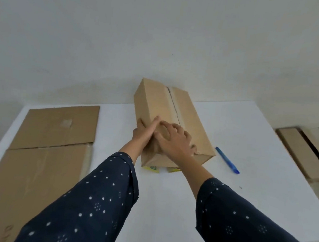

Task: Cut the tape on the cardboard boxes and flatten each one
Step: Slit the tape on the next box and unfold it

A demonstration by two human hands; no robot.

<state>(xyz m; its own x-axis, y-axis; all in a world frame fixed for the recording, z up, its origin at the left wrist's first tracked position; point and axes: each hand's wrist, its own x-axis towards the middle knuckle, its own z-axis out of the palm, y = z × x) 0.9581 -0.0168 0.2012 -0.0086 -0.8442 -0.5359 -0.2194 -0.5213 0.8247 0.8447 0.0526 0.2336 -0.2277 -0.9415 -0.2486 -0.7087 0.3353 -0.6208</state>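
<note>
Box (156, 101) sits at twelve o'clock on the table (251, 140). Its top seam looks slit, and the blue cutter (227, 160) lies at its three o'clock. My left grip (143, 134) presses flat against the near left edge; my right grip (174, 140) is spread wide on top, holding nothing. Next, I reckon: pry the flaps, collapse it.

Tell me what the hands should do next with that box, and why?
Probably pull the top flaps apart. On the box, the seam looks already slit, the blue tool lies beside it, and the left hand and right hand rest on its near end.
</note>
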